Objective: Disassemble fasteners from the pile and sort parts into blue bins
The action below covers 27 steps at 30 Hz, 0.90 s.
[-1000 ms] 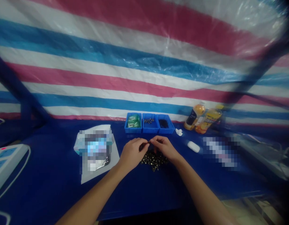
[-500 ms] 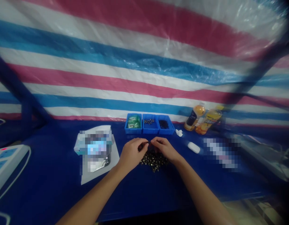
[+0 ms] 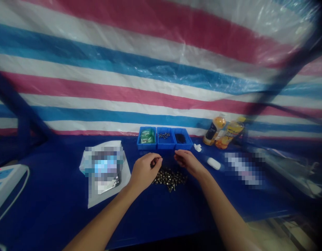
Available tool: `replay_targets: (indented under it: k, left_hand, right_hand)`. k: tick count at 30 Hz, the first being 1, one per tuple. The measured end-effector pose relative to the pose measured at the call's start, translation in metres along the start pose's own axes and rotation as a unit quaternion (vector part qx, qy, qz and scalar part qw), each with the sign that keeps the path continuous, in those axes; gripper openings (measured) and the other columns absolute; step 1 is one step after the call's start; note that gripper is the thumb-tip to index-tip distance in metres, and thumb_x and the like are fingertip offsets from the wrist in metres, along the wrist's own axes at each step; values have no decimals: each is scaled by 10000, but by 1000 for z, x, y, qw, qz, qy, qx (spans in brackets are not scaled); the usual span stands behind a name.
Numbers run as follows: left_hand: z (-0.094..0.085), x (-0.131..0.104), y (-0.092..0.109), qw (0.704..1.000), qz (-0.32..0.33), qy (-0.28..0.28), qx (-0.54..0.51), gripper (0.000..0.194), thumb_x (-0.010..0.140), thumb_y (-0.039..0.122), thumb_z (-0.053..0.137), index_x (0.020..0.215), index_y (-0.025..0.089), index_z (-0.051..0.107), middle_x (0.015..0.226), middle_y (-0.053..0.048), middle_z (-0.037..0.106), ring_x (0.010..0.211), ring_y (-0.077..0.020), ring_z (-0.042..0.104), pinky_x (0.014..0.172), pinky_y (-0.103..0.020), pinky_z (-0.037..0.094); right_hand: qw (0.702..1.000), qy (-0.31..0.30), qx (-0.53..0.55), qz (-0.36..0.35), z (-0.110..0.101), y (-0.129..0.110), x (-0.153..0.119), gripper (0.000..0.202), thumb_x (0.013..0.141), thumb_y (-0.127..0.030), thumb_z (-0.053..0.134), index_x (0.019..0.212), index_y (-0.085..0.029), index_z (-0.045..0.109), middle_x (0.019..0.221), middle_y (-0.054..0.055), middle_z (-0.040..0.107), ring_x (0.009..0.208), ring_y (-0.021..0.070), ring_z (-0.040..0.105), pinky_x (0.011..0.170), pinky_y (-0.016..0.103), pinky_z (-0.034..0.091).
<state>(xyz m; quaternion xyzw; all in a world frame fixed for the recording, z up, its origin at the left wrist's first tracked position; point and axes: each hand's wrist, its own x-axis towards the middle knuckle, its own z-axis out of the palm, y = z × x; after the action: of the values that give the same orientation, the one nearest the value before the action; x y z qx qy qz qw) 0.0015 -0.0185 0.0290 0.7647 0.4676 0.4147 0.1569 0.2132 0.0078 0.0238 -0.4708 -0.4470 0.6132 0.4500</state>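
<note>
My left hand [image 3: 147, 168] is closed in a pinch over the left side of a pile of small brass-coloured metal fittings [image 3: 170, 179]; whatever sits between the fingertips is too small to name. To the right, my right hand [image 3: 189, 162] hovers beyond the pile with its fingers curled together, their tips close to the front of the blue bin of small black parts [image 3: 180, 138]. I cannot make out anything in them. A middle blue bin [image 3: 166, 142] holds several small metal pieces, and the left blue bin [image 3: 146, 145] holds green-and-white packets.
Two drink bottles [image 3: 214, 130] stand at the back right. Near them lie a crumpled tissue [image 3: 197, 147] and a white rounded case [image 3: 213, 163]. A white sheet [image 3: 125, 176] with blurred items is on the left, beyond a power strip [image 3: 13, 184]. Striped sheeting [image 3: 150, 80] hangs behind.
My hands were together at the fingertips over the pile. My right hand has drawn away to the right and slightly up, while my left keeps its pinch. The view has shifted slightly.
</note>
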Motion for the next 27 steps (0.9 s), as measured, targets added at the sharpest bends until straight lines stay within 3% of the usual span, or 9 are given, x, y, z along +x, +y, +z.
replay_targets:
  k: [5,9,11,14,17,20,27]
  left_hand:
    - [-1,0,1,1000,-4,-6,-1,179,912,278,500,916,229,672,824,-5,677,710,-145,602,658,-264,451]
    - [-1,0,1,1000,-6,-5,2,171,909,262,502,905,231,670,817,1,674,705,-143,598,657,-265,440]
    - [-2,1,1,1000,-7,-1,5,170,906,256,504,902,228,671,810,-1,674,702,-145,596,656,-266,436]
    - [-2,1,0,1000,-7,2,8,169,904,252,504,906,228,672,808,1,673,703,-145,595,664,-264,434]
    - [-3,2,0,1000,-10,1,10,168,907,248,502,910,232,670,818,6,672,706,-142,593,668,-258,430]
    - [-3,1,0,1000,-14,-2,12,158,903,236,509,905,230,667,810,9,667,699,-139,589,669,-256,426]
    - [0,0,-3,1000,-15,-4,18,156,903,235,509,900,232,665,811,7,667,700,-145,587,677,-264,429]
  right_hand:
    - [992,86,72,-58,-8,4,9,431,741,-497,669,1070,-230,590,840,6,627,453,56,413,416,210,204]
    - [993,92,-55,-48,-12,12,13,365,772,-495,636,973,-190,629,717,-11,587,421,56,375,400,207,188]
    - [981,79,-158,-86,-12,16,14,290,795,-444,624,900,-175,656,672,-8,589,485,88,451,451,219,304]
    - [933,43,-313,-171,-10,15,10,198,826,-345,607,894,-186,704,765,24,666,699,152,587,661,274,442]
    - [885,-41,-411,-214,-7,9,2,196,844,-276,596,972,-215,730,919,40,696,811,168,615,758,294,457]
    - [851,-103,-462,-228,-5,7,-3,215,854,-239,594,1014,-226,736,932,48,686,825,165,616,774,291,463]
    - [815,-116,-518,-231,-4,18,2,213,869,-188,576,979,-266,742,964,35,654,887,165,618,835,292,456]
